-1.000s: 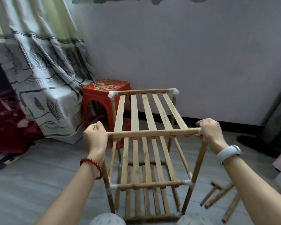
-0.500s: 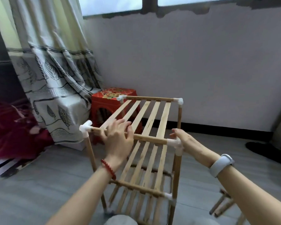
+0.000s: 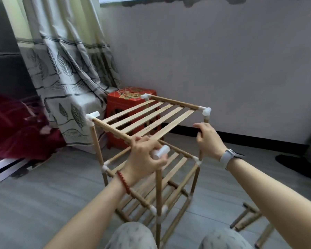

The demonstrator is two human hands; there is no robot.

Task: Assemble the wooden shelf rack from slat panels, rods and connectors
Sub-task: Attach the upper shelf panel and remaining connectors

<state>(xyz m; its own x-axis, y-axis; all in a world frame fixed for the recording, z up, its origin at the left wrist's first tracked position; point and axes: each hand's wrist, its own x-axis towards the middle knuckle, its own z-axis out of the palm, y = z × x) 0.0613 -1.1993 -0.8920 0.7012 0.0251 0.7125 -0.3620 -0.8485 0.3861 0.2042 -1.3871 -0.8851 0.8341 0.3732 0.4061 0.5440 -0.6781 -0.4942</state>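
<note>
The wooden shelf rack (image 3: 151,121) stands on the floor in front of me, one corner turned toward me. Its top slat panel sits between white corner connectors, with two lower tiers beneath. My left hand (image 3: 144,159) grips the near top corner, and the white connector (image 3: 161,152) pokes out between its fingers above the near upright rod (image 3: 158,191). My right hand (image 3: 207,139) curls round the right upright rod just below the far right connector (image 3: 206,110).
A red plastic stool (image 3: 126,103) stands behind the rack against the wall. A leaf-patterned curtain (image 3: 65,72) hangs at the left beside a dark red blanket (image 3: 13,126). Loose rods (image 3: 250,220) lie on the grey floor at the lower right. My knees show at the bottom edge.
The rack has turned so a corner now faces me instead of its long rail. My left hand shifted to the near corner connector; my right hand moved to the right upright.
</note>
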